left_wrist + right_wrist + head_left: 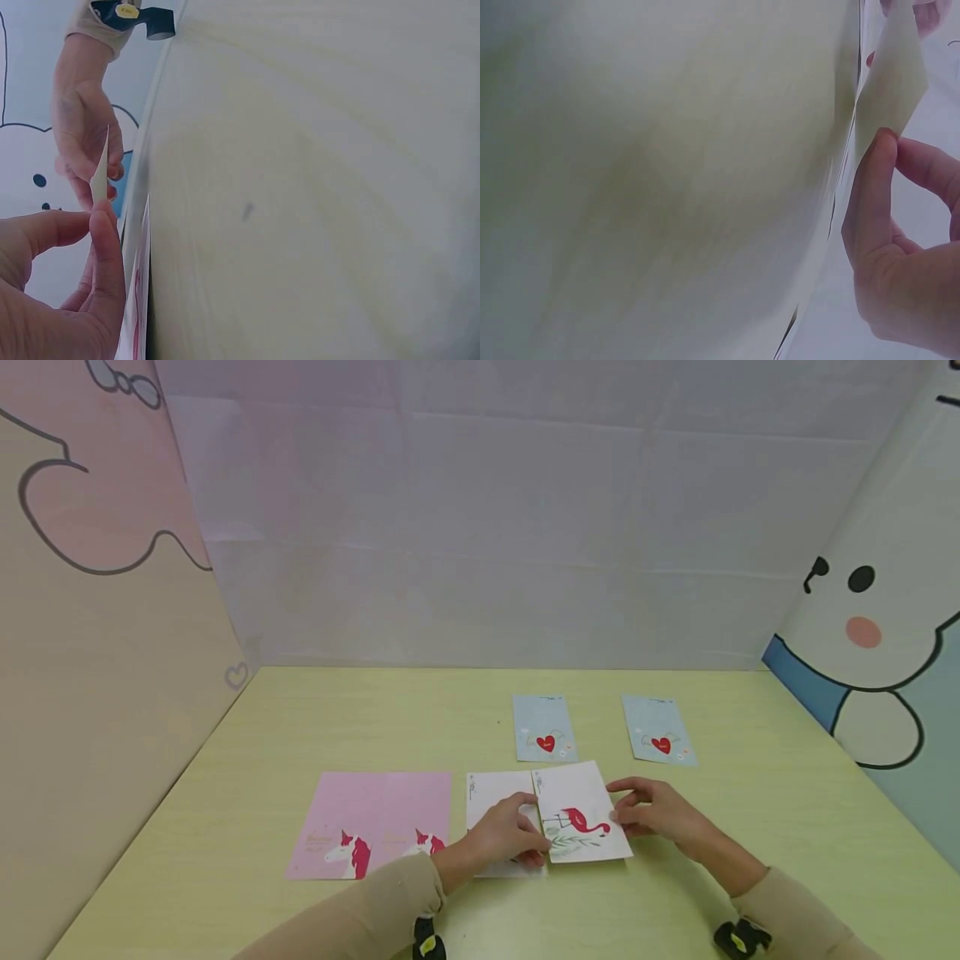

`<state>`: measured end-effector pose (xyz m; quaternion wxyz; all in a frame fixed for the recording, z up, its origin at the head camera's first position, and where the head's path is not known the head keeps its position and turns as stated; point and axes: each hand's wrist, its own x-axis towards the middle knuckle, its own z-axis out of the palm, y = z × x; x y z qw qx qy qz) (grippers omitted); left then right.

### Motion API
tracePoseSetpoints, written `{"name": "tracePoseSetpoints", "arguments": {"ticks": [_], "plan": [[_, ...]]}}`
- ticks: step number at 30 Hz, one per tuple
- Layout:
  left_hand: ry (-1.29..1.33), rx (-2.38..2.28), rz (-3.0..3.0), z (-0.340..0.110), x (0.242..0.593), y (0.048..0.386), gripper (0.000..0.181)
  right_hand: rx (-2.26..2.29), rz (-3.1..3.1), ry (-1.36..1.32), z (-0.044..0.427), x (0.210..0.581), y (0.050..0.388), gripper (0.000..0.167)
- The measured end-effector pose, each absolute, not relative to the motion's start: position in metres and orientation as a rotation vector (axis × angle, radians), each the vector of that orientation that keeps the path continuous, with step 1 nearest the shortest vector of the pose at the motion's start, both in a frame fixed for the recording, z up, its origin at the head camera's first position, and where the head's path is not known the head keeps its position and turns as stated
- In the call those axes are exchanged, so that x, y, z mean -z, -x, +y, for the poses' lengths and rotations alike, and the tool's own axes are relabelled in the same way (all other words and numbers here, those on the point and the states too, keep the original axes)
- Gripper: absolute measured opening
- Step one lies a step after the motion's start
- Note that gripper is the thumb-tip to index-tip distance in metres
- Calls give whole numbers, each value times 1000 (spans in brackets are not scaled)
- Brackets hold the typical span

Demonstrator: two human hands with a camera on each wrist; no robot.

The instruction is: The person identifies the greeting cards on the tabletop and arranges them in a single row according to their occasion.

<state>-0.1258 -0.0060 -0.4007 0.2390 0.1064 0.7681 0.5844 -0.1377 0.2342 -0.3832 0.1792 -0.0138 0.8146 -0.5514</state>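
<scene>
Across the pale yellow worktop, the work looks about midway. The pink unicorn piece lies flat on the left with two unicorns side by side, and that part appears finished; whether it is one sheet or two cards touching, the pictures do not settle. Next in size come two white cards: one, the flat white card, lies to the right of the pink piece, partly hidden by the person's left hand, while the other, the flamingo card, is held just at its right edge, slightly tilted and not yet laid down, so this part seems under way. The left hand pinches the flamingo card's left edge and the right hand its right edge. Smaller in the picture, the left blue card and the right blue card lie farther back, well apart and untouched, and they look like what is left. Only the head view shows this layout and the printed flamingo. The wrist views give what it cannot: in the left one, the thumb and forefinger close narrowly on the card, seen nearly edge-on; in the right one, the fingers grip its corner, its plain back showing, raised clear of the worktop.
</scene>
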Motion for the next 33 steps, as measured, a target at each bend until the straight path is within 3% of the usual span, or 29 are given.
{"name": "tracePoseSetpoints", "arguments": {"ticks": [33], "plan": [[-250,-1525,2146,-6,403,126,63,1436,2381,39,231,389,137,36]]}}
